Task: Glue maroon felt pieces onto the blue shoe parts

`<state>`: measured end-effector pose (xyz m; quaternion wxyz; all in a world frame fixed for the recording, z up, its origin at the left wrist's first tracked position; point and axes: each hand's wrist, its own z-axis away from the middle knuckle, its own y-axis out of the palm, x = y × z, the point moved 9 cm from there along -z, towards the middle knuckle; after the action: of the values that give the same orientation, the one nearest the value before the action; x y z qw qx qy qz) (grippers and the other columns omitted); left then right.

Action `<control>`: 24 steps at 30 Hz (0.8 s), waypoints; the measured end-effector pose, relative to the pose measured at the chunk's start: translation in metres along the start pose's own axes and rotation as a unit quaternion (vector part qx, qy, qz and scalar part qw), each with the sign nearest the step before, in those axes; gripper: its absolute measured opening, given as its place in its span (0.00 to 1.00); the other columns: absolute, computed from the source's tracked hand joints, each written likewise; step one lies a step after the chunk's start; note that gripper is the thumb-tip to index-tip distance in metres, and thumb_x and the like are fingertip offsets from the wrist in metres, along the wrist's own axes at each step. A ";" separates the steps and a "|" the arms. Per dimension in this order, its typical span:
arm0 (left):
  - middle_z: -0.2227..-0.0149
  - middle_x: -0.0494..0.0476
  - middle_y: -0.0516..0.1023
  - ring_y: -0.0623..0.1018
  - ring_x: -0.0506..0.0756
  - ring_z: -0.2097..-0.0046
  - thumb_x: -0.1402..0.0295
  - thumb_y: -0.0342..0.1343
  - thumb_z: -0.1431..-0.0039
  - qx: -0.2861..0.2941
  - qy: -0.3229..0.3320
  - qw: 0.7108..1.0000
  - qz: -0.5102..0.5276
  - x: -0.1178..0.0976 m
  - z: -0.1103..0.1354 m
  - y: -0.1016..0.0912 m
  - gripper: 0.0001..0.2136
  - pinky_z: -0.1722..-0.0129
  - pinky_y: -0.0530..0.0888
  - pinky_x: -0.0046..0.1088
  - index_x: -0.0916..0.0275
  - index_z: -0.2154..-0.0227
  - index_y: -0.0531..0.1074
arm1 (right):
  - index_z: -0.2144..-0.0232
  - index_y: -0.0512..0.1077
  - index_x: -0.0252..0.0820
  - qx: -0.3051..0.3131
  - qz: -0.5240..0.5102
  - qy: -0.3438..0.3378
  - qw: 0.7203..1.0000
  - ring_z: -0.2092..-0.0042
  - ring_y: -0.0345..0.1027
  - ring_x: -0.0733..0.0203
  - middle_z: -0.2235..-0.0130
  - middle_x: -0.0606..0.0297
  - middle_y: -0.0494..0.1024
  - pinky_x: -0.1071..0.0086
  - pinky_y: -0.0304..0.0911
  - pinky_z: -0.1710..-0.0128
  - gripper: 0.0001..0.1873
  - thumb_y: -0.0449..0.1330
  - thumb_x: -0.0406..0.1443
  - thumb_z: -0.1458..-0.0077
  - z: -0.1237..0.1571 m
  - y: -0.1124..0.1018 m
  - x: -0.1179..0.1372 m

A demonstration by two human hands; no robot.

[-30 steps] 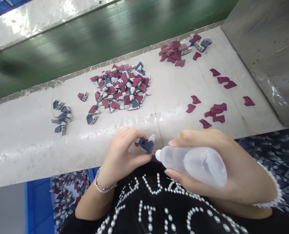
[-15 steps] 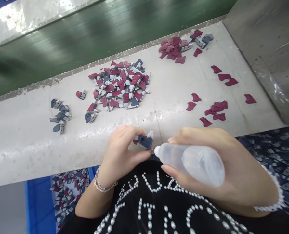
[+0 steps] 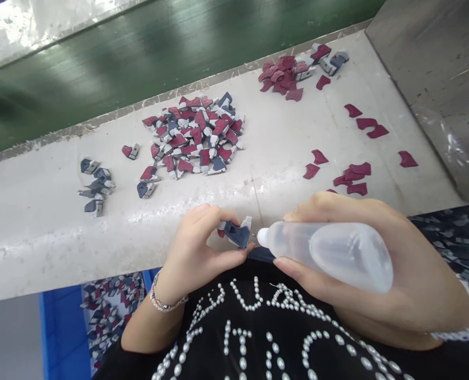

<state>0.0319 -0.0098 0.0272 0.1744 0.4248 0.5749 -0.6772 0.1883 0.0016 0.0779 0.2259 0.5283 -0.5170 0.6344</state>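
Note:
Between thumb and fingers, my left hand [image 3: 202, 243] pinches a small dark blue and light grey plastic part [image 3: 237, 233] near the table's front edge. A bit of maroon shows behind it by the fingers. My right hand [image 3: 396, 269] is wrapped round a translucent squeeze bottle [image 3: 329, 253], held on its side. The white cap of the bottle points left, and its thin tip is close to the part's right side; whether they touch I cannot tell. Loose maroon pieces [image 3: 359, 171] lie on the table beyond the bottle.
A heap of maroon, grey and blue parts [image 3: 197, 134] sits mid-table, with several blue-grey parts [image 3: 97, 184] to its left. Maroon pieces [image 3: 281, 74] are piled at the back. Behind runs a green belt [image 3: 139, 63]; a metal panel [image 3: 436, 79] stands right. Below left is a blue bin [image 3: 62, 332].
The bottle in my right hand has moved right, away from the part, and turned closer to level. My left hand has shifted slightly right with the part still pinched.

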 end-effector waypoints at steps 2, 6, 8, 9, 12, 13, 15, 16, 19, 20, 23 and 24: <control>0.68 0.48 0.75 0.72 0.51 0.67 0.70 0.70 0.50 0.004 0.000 1.000 0.002 0.000 0.000 0.001 0.15 0.65 0.68 0.31 0.58 0.63 0.70 | 0.72 0.70 0.45 -0.003 -0.005 0.014 1.000 0.80 0.65 0.70 0.78 0.76 0.69 0.72 0.61 0.82 0.08 0.67 0.37 0.46 -0.001 -0.001 -0.003; 0.68 0.48 0.75 0.72 0.51 0.67 0.69 0.69 0.50 0.009 0.006 1.000 0.000 -0.002 -0.001 0.002 0.14 0.65 0.68 0.31 0.58 0.63 0.70 | 0.72 0.70 0.46 0.006 -0.007 0.019 1.000 0.81 0.63 0.70 0.79 0.77 0.69 0.71 0.61 0.82 0.08 0.67 0.37 0.46 -0.001 0.000 -0.004; 0.68 0.48 0.75 0.72 0.51 0.67 0.68 0.69 0.50 0.014 0.002 1.000 0.005 -0.002 -0.002 0.003 0.14 0.65 0.68 0.31 0.58 0.63 0.70 | 0.71 0.70 0.47 0.010 -0.012 0.012 1.000 0.81 0.63 0.71 0.79 0.78 0.69 0.72 0.61 0.82 0.08 0.68 0.37 0.47 0.001 0.000 -0.002; 0.68 0.48 0.75 0.72 0.51 0.67 0.68 0.69 0.50 0.013 0.000 1.000 0.008 -0.001 -0.002 0.003 0.14 0.65 0.68 0.31 0.58 0.64 0.70 | 0.71 0.70 0.47 0.004 -0.014 0.013 1.000 0.81 0.64 0.71 0.79 0.78 0.69 0.72 0.60 0.82 0.08 0.68 0.37 0.47 0.002 -0.001 -0.002; 0.68 0.47 0.75 0.72 0.51 0.67 0.69 0.69 0.50 0.001 -0.006 1.000 0.017 0.002 -0.002 0.001 0.13 0.65 0.68 0.30 0.58 0.64 0.70 | 0.67 0.72 0.50 -0.032 -0.038 0.025 0.998 0.78 0.66 0.69 0.75 0.77 0.73 0.72 0.62 0.81 0.09 0.70 0.38 0.48 0.001 -0.011 -0.007; 0.68 0.47 0.74 0.72 0.50 0.67 0.69 0.69 0.49 -0.006 -0.008 1.000 0.020 0.005 -0.002 0.000 0.13 0.65 0.69 0.29 0.58 0.65 0.70 | 0.64 0.73 0.50 -0.047 -0.049 0.025 0.997 0.74 0.69 0.67 0.71 0.76 0.75 0.73 0.65 0.77 0.11 0.70 0.37 0.49 0.000 -0.014 -0.010; 0.69 0.47 0.74 0.72 0.50 0.67 0.68 0.70 0.50 -0.021 -0.018 0.999 0.031 0.011 -0.002 -0.002 0.14 0.65 0.69 0.28 0.58 0.66 0.69 | 0.58 0.74 0.53 -0.060 -0.066 0.018 0.996 0.62 0.75 0.63 0.61 0.74 0.79 0.72 0.72 0.63 0.17 0.71 0.35 0.50 -0.005 -0.018 -0.020; 0.70 0.47 0.74 0.72 0.50 0.68 0.67 0.71 0.50 -0.025 -0.025 0.999 0.040 0.015 -0.001 -0.002 0.14 0.66 0.69 0.27 0.58 0.66 0.69 | 0.54 0.74 0.54 -0.053 -0.075 0.012 0.996 0.55 0.75 0.60 0.55 0.72 0.79 0.69 0.72 0.55 0.20 0.71 0.34 0.50 -0.009 -0.017 -0.026; 0.71 0.47 0.73 0.72 0.50 0.69 0.66 0.71 0.51 -0.027 -0.056 0.996 0.067 0.030 0.002 0.001 0.16 0.69 0.70 0.26 0.58 0.67 0.68 | 0.51 0.72 0.54 -0.004 -0.137 0.001 0.991 0.44 0.70 0.52 0.48 0.67 0.76 0.58 0.67 0.44 0.24 0.71 0.36 0.49 -0.021 -0.002 -0.049; 0.71 0.46 0.73 0.72 0.49 0.70 0.66 0.71 0.50 -0.026 -0.067 0.995 0.073 0.035 0.004 0.003 0.15 0.70 0.70 0.25 0.58 0.67 0.68 | 0.53 0.70 0.51 0.007 -0.167 0.000 0.986 0.45 0.71 0.51 0.49 0.65 0.77 0.56 0.68 0.45 0.21 0.70 0.36 0.49 -0.026 0.004 -0.057; 0.72 0.46 0.71 0.70 0.49 0.72 0.68 0.70 0.49 -0.026 -0.096 0.991 0.085 0.048 0.008 0.009 0.15 0.73 0.69 0.23 0.58 0.67 0.67 | 0.56 0.65 0.49 0.000 -0.160 0.041 0.986 0.46 0.73 0.53 0.53 0.64 0.79 0.56 0.68 0.46 0.19 0.66 0.33 0.47 -0.039 0.021 -0.083; 0.72 0.46 0.71 0.70 0.49 0.72 0.68 0.69 0.49 -0.027 -0.103 0.991 0.087 0.051 0.008 0.010 0.14 0.73 0.68 0.23 0.58 0.67 0.67 | 0.55 0.64 0.49 -0.003 -0.145 0.048 0.988 0.45 0.72 0.54 0.52 0.64 0.79 0.55 0.67 0.45 0.19 0.65 0.31 0.47 -0.043 0.026 -0.088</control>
<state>0.0069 -0.0076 -0.0190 0.3023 0.3967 0.5328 -0.6836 0.1775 0.0537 -0.0084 0.3414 0.5659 -0.4256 0.6181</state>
